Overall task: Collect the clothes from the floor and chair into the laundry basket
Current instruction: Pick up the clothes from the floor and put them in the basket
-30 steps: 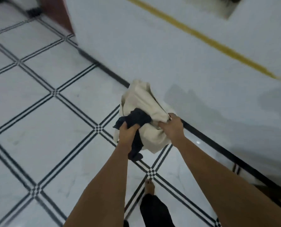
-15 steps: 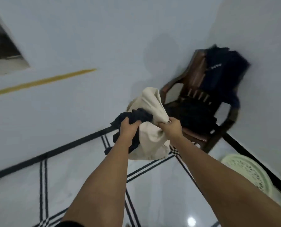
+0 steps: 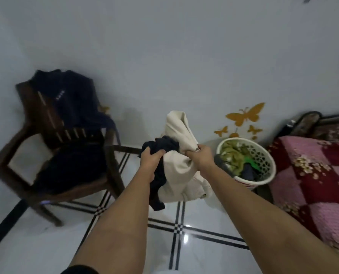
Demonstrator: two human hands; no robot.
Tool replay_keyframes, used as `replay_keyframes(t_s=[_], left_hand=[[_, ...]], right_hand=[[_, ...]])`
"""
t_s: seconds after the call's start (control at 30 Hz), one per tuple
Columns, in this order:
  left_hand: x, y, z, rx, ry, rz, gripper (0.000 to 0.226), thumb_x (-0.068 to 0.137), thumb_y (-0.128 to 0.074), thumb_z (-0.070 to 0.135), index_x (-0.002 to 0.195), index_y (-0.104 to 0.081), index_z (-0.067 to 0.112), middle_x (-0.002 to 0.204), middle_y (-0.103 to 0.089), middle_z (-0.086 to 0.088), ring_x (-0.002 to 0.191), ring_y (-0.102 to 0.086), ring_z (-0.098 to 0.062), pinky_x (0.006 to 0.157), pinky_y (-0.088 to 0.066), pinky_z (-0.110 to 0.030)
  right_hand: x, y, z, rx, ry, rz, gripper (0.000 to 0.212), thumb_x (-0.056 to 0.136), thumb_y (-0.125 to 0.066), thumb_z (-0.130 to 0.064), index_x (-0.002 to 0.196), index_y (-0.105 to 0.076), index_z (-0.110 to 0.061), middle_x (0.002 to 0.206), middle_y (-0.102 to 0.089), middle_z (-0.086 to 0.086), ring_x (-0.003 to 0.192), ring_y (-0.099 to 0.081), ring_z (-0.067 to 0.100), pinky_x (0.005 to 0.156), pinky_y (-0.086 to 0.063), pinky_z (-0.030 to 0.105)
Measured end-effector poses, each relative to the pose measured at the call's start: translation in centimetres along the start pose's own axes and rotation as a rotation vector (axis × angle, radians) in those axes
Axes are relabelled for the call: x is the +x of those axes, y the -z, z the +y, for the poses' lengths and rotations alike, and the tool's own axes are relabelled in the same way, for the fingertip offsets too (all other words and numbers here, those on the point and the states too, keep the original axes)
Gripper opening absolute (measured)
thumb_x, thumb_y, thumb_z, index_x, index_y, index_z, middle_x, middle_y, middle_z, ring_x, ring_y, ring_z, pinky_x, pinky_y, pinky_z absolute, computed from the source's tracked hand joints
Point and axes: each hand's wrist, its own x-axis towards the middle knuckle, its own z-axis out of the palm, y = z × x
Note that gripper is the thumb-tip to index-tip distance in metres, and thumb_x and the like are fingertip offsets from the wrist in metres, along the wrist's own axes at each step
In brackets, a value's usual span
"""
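Observation:
My left hand [image 3: 152, 158] grips a dark navy garment [image 3: 160, 180] that hangs down in front of me. Beside it, my right hand [image 3: 201, 157] holds a cream garment [image 3: 181, 175], bunched up above the floor. The white laundry basket [image 3: 263, 169] stands just right of my right hand, against the wall, with green and dark clothes inside. At the left, a wooden chair [image 3: 18, 141] carries a dark jacket [image 3: 74, 101] over its backrest and a black garment [image 3: 72, 171] on its seat.
A bed [image 3: 314, 175] with a pink and dark red floral blanket fills the right edge, close to the basket. The white wall carries gold butterfly stickers [image 3: 243, 115]. The floor [image 3: 36, 244] is glossy white tile with black lines.
The view has swung right: the chair shifted from right to left, and the basket and bed came fully into sight. Both hands keep the same grip on the two garments.

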Motion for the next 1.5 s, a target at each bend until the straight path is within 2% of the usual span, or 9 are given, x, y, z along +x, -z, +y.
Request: replay_keyframes(t_s=[0.3,0.5,0.7,0.8,0.9,1.03,1.1,1.23,1.5], left_hand=[[4.7,-24.0,4.6,0.077,-0.018,-0.375,0.024,0.086,-0.063,0.013,0.107,-0.054,0.015,0.110,-0.061,-0.012,0.099,-0.059,-0.030,0.084,-0.049,-0.039],[11.2,-37.3,7.2,0.141,-0.003,-0.499,0.045,0.081,-0.066,0.019,0.124,-0.055,0.013,0.120,-0.062,-0.014,0.109,-0.060,-0.034,0.096,-0.050,-0.050],[18.3,-48.4,7.4,0.161,0.111,-0.582,0.039,0.082,-0.064,0.017,0.120,-0.057,0.011,0.109,-0.066,-0.014,0.100,-0.062,-0.033,0.091,-0.053,-0.047],[21.3,-51.2,4.4,0.116,0.223,-0.496,0.032,0.081,-0.060,0.011,0.113,-0.059,0.011,0.093,-0.065,-0.013,0.086,-0.063,-0.031,0.081,-0.052,-0.043],[25.1,-53.2,-1.4,0.168,0.317,-0.390,0.066,0.070,-0.063,0.020,0.134,-0.047,0.017,0.120,-0.062,-0.016,0.104,-0.061,-0.035,0.094,-0.050,-0.051],[29.8,-55.4,-11.9,0.531,0.253,-0.305,0.085,0.087,-0.061,0.012,0.152,-0.007,0.019,0.153,-0.029,-0.013,0.138,-0.034,-0.034,0.113,-0.033,-0.045],[30.9,-55.4,-16.1,0.862,0.180,-0.354,0.097,0.087,-0.065,0.019,0.152,0.007,0.022,0.160,-0.003,-0.014,0.147,-0.010,-0.033,0.116,-0.021,-0.048],[34.3,-56.0,-24.6,1.238,0.164,-0.618,0.115,0.077,-0.073,0.041,0.148,0.017,0.035,0.158,0.028,-0.007,0.146,0.018,-0.037,0.112,-0.012,-0.063],[42.6,-57.0,-37.1,1.521,0.108,-0.770,0.128,0.065,-0.073,0.061,0.140,0.029,0.039,0.156,0.029,-0.015,0.144,0.019,-0.045,0.112,-0.012,-0.069]], right_hand=[[11.1,18.7,1.1,0.199,-0.106,0.333,0.028,0.076,-0.071,-0.007,0.102,-0.066,0.002,0.088,-0.064,0.013,0.083,-0.060,0.027,0.065,-0.047,0.032],[20.1,27.0,0.3,0.229,-0.109,0.489,0.010,0.074,-0.072,-0.006,0.081,-0.065,-0.006,0.082,-0.064,0.013,0.080,-0.062,0.027,0.070,-0.053,0.039],[30.0,33.1,2.3,0.305,-0.197,0.519,0.024,0.075,-0.077,-0.013,0.096,-0.066,-0.011,0.088,-0.068,0.011,0.083,-0.066,0.030,0.066,-0.054,0.036],[33.9,33.5,6.0,0.340,-0.265,0.495,0.026,0.074,-0.078,-0.010,0.098,-0.067,-0.006,0.092,-0.070,0.013,0.086,-0.067,0.032,0.077,-0.057,0.044],[38.0,33.1,11.8,0.354,-0.343,0.433,0.035,0.075,-0.077,-0.008,0.108,-0.067,-0.002,0.092,-0.071,0.012,0.088,-0.067,0.031,0.080,-0.057,0.043],[43.9,31.6,23.0,0.191,-0.489,0.267,0.043,0.083,-0.071,-0.015,0.123,-0.059,-0.004,0.095,-0.066,0.008,0.085,-0.061,0.024,0.064,-0.053,0.028],[45.8,31.2,27.3,0.041,-0.568,0.150,0.060,0.087,-0.066,-0.027,0.140,-0.043,-0.009,0.123,-0.060,0.014,0.105,-0.059,0.030,0.079,-0.052,0.035],[50.4,30.4,35.6,-0.441,-0.489,-0.069,0.086,0.088,-0.058,-0.045,0.153,-0.008,-0.019,0.157,-0.018,0.022,0.146,-0.020,0.036,0.118,-0.022,0.046],[55.4,27.9,47.6,-0.606,-0.487,-0.249,0.096,0.079,-0.064,-0.054,0.148,0.002,-0.044,0.160,0.021,0.006,0.145,0.019,0.042,0.111,-0.009,0.068]])
